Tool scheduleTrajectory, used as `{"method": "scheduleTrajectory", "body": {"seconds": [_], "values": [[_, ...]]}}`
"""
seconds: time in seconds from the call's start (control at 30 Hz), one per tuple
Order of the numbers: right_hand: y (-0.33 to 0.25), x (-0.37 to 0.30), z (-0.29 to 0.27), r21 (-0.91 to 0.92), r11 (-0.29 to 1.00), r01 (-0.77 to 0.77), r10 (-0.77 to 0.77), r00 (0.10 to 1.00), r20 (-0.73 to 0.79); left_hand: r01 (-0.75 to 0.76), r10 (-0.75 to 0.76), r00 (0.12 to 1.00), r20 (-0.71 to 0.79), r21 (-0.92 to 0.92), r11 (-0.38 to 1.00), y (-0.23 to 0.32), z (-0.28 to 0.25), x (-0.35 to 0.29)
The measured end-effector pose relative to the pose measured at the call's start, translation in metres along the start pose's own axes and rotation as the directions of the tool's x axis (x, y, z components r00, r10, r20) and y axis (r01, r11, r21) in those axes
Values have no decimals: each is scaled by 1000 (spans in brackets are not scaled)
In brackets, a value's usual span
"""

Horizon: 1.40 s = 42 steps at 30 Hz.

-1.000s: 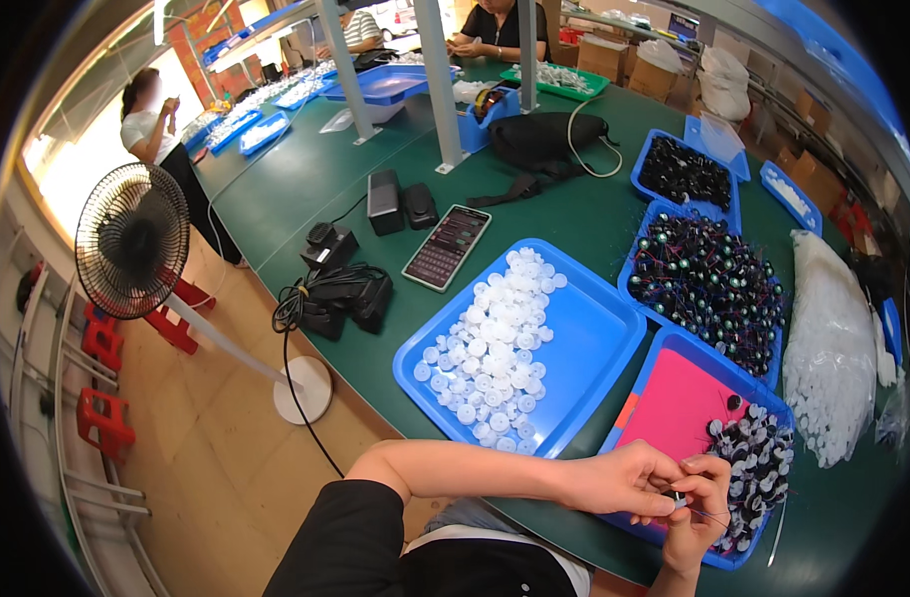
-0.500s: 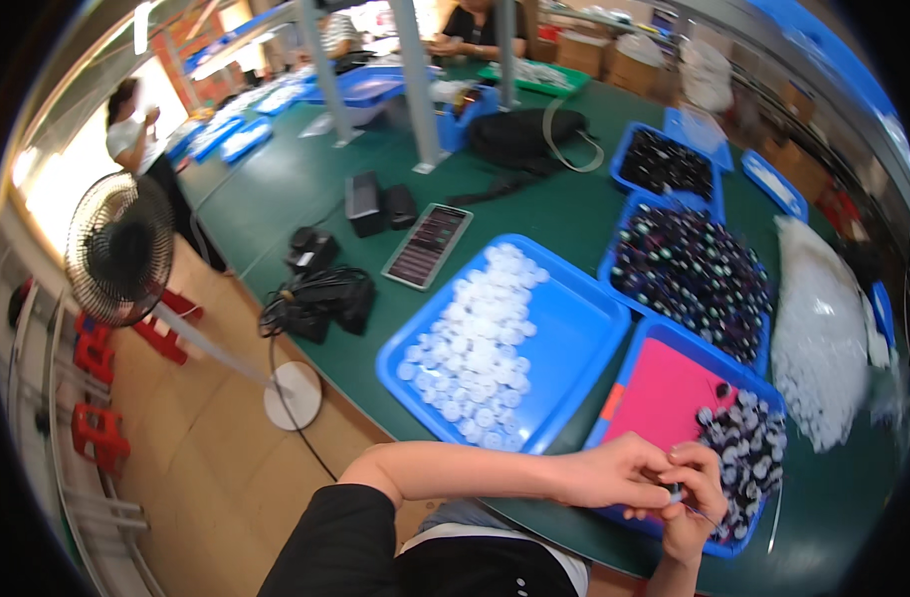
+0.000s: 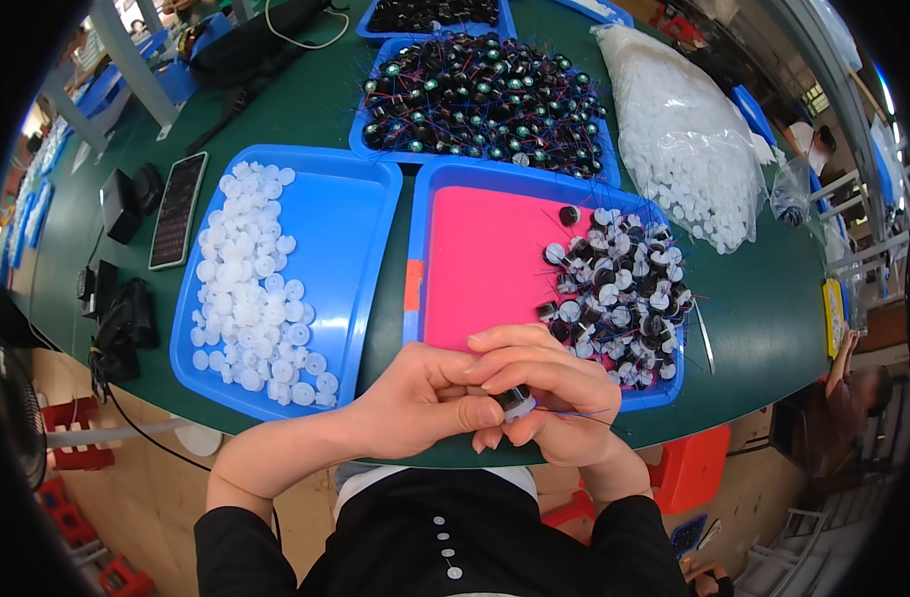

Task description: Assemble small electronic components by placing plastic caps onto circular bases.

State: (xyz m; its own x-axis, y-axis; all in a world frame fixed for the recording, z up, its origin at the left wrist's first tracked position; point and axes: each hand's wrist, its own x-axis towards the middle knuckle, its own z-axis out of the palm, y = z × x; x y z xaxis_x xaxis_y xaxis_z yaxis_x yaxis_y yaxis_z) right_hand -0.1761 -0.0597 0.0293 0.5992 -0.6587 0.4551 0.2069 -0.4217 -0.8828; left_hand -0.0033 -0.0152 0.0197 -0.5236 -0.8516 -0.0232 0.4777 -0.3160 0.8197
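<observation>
Both hands meet over the near edge of the blue tray with a pink sheet. Between them is a small black cylinder with a white cap, its thin blue and red wires trailing to the right. My left hand pinches it from the left, thumb against its side. My right hand is curled around it from the right, fingers over the top. Just beyond lie several capped black cylinders in a heap on the tray's right side. The pink sheet shows bare on the left.
To the left, a blue tray holds white plastic discs. Behind stands a tray of wired black cylinders. A clear bag of white parts lies at right. A phone and black adapters lie far left.
The view has swung right, so the trays now sit further left and more level. Both hands still hold the black cylinder over the pink-sheeted tray.
</observation>
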Motion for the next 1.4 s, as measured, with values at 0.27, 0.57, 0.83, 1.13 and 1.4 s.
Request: {"method": "scheduleTrajectory", "body": {"seconds": [0.27, 0.57, 0.83, 1.13, 1.4], "values": [[2, -7, -2, -18, 999, 46, -46, 999, 24, -62, 68, 994, 86, -70, 996, -14, -3, -3], [0, -4, 9, -186, 979, 88, -141, 945, -295, 46, -46, 999, 3, -97, 994, -5, -1, -1], [5, -8, -3, -334, 925, 180, -255, 947, -197, -259, 297, 949, -109, 271, 927, -15, 8, 3], [2, -13, -8, -396, 910, 123, -226, 948, -224, -226, 226, 973, -49, 14, 974, -10, 6, 3], [-2, -8, -6, -128, 987, -102, 70, 971, -228, -83, 71, 994, -85, -139, 987, -3, -2, 2]]}}
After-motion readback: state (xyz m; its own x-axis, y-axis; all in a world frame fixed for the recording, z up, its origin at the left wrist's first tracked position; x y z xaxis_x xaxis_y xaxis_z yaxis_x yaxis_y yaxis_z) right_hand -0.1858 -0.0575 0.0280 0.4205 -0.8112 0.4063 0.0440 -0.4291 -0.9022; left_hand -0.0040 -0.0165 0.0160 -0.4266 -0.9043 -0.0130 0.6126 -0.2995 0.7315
